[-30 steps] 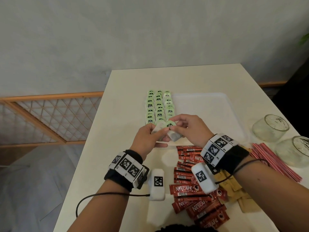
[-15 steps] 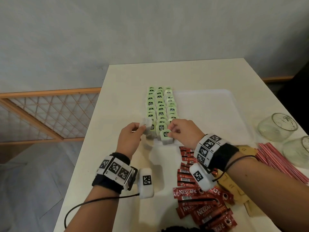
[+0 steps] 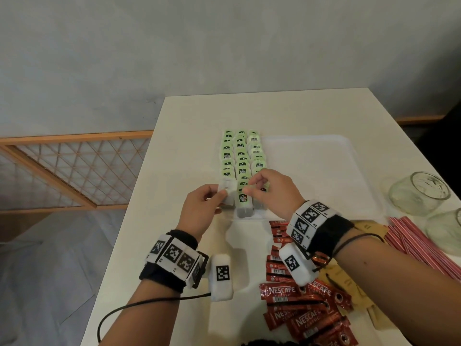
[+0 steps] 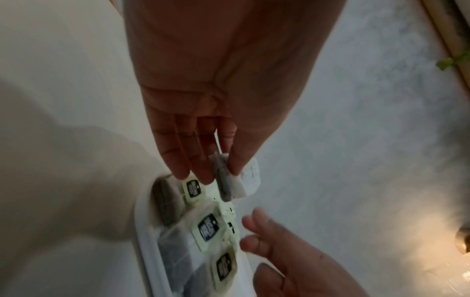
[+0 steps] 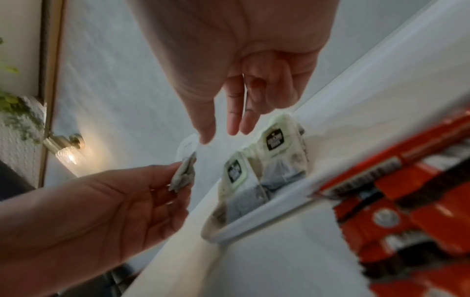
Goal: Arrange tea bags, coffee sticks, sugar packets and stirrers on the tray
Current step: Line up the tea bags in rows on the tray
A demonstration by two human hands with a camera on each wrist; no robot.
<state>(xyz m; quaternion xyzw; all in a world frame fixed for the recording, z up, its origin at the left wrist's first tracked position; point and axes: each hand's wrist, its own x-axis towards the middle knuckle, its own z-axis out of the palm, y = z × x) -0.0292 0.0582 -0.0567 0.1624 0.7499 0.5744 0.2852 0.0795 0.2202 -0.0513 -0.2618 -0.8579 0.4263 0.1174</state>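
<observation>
Three columns of green-tagged tea bags [image 3: 240, 156] lie along the left side of the white tray [image 3: 311, 171]. My left hand [image 3: 222, 193] pinches one tea bag [image 3: 227, 196] between thumb and forefinger, just above the near end of the left column. The left wrist view shows that tea bag [image 4: 230, 180] under the left hand [image 4: 223, 170]. My right hand [image 3: 249, 187] hovers over the nearest bags of the middle column. In the right wrist view the right hand [image 5: 218, 136] has its thumb and fingers apart, with nothing between them.
Red coffee sticks [image 3: 299, 308] lie heaped on the table in front of the tray. Brown sugar packets [image 3: 366, 227] and red-striped stirrers [image 3: 424, 245] lie to the right. Two glass jars [image 3: 421, 196] lie beside the tray's right edge. The tray's right part is bare.
My hands parted and moved forward to the tray's near-left corner. The right hand set a tea bag at the near end of the middle column and let go; the left kept one.
</observation>
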